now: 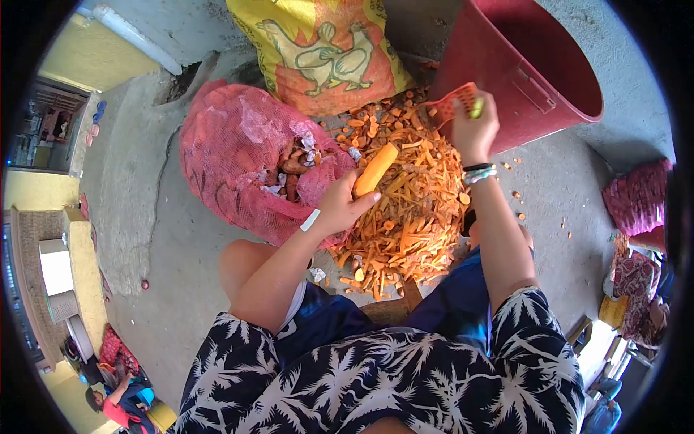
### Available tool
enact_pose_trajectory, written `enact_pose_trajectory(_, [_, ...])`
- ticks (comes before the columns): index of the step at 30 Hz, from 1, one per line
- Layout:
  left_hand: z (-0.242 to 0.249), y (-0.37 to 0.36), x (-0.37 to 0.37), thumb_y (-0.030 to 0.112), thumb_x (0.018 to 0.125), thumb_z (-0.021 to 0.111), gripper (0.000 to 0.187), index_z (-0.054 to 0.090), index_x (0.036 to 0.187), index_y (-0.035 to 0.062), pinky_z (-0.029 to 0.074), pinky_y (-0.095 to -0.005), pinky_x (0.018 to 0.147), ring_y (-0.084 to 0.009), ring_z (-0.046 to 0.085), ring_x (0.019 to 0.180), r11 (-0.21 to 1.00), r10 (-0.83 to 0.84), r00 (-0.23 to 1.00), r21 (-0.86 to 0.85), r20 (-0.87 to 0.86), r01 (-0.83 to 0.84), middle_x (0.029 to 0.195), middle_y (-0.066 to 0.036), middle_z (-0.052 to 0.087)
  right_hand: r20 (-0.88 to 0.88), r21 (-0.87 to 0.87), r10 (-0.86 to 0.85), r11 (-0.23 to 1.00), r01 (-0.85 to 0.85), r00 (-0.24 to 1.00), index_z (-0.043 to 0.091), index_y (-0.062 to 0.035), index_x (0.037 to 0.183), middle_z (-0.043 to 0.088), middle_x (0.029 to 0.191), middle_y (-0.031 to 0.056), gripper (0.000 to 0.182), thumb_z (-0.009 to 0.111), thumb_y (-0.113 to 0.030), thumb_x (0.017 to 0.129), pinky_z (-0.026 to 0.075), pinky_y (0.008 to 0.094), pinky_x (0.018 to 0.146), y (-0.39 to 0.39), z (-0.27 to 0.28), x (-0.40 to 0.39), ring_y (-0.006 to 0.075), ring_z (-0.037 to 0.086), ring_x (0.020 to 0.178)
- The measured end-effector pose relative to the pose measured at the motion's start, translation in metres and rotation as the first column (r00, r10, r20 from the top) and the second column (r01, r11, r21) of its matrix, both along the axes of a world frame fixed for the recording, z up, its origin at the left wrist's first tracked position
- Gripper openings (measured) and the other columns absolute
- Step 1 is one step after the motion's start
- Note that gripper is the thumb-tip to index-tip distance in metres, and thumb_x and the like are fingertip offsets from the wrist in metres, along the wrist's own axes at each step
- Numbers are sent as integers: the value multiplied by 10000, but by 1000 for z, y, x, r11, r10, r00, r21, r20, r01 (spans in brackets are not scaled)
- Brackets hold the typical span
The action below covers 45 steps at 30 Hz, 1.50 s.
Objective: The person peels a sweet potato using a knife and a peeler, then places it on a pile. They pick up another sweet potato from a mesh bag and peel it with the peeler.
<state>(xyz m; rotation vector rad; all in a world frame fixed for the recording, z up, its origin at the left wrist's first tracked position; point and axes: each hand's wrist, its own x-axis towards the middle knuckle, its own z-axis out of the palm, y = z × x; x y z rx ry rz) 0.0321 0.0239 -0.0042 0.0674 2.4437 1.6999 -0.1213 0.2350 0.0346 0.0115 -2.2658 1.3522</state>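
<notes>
Left hand point(340, 206) wraps its fingers round the base of a stiff, slick-looking peeled orange carrot point(376, 169) over the peel heap point(412, 217), while right hand point(473, 130) clutches a red plastic peeler point(452, 105).

The peeled carrot point(375, 170) looks smooth and moist, and the peelings point(405, 210) under it lie matt and ragged on a rough, grainy concrete floor point(166, 239). The peeler point(452, 105) is orange plastic, the tub point(535, 65) smooth, slightly glossy red plastic. The pink sack point(238, 159) is open mesh netting; the yellow bag point(318, 50) is woven printed plastic.
</notes>
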Motion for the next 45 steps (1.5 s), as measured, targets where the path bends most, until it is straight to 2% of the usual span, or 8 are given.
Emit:
enact_pose_trajectory(4, [-5, -4, -3, 212, 814, 619, 421, 471, 1141, -7, 431, -292, 674, -165, 543, 742, 1000, -4, 999, -6, 38, 4, 848, -93, 569, -7, -288, 294, 915, -283, 956, 554, -10, 918, 625, 828, 78, 246, 699, -92, 737, 463, 274, 674, -10, -11, 15, 144, 583, 782])
enact_pose_trajectory(6, [3, 1, -4, 206, 807, 621, 376, 482, 1086, -5, 435, -313, 658, -216, 560, 716, 996, -3, 1000, -92, 31, 6, 796, -107, 563, 108, -24, 385, 923, -384, 917, 577, -37, 957, 629, 829, 114, 296, 719, -91, 702, 480, 281, 688, -21, -9, 32, 186, 607, 778])
enact_pose_trajectory(16, [16, 0, -9, 154, 701, 684, 351, 470, 936, 5, 452, -373, 617, -336, 559, 713, 833, 34, 919, -497, -392, -243, 840, -149, 560, 6, 34, 110, 993, -111, 994, 554, -5, 951, 632, 755, 128, 266, 675, -83, 727, 473, 313, 630, -1, 13, 13, 193, 617, 687])
enact_pose_trajectory(24, [-37, -29, -25, 67, 731, 665, 254, 557, 952, 3, 430, -220, 667, -95, 551, 735, 821, 406, 913, 427, 33, -380, 844, -31, 606, 120, -218, 172, 965, -143, 978, 548, 6, 854, 617, 711, 50, 198, 681, -93, 744, 449, 251, 557, -1, 2, 5, 94, 557, 618])
enact_pose_trajectory(28, [-147, -29, 2, 137, 754, 637, 371, 546, 1081, -13, 467, -355, 799, -308, 579, 938, 823, 296, 947, -537, 123, -188, 962, -180, 613, 125, -168, 230, 964, -208, 965, 545, 8, 855, 612, 711, 50, 201, 681, -90, 745, 446, 253, 554, -4, 1, 9, 93, 551, 617])
enact_pose_trajectory(36, [-212, -5, 9, 166, 772, 595, 426, 509, 1172, 47, 425, -394, 902, -320, 454, 1137, 851, 211, 849, -518, 484, 84, 1331, -151, 372, 386, -23, 464, 869, -494, 797, 559, 6, 994, 610, 830, 180, 387, 726, -144, 678, 475, 362, 692, -18, -26, 29, 270, 608, 773])
enact_pose_trajectory(41, [-281, 7, -30, 233, 816, 571, 315, 577, 1115, 135, 294, -367, 950, -220, 310, 1214, -78, -506, 773, -913, 383, 401, 1150, -45, 490, 479, 53, 454, 839, -541, 751, 524, 55, 1036, 580, 862, 209, 444, 703, -139, 680, 446, 351, 742, -23, -20, 44, 326, 575, 830])
enact_pose_trajectory(45, [-428, -14, -47, 223, 830, 549, 228, 641, 1025, 146, 294, -365, 887, -222, 355, 1120, -480, -757, 613, -829, 226, -286, 1120, 0, 514, 436, 36, 467, 845, -533, 769, 519, 31, 985, 541, 775, 199, 373, 685, -127, 691, 431, 368, 675, -13, -12, 44, 310, 550, 734])
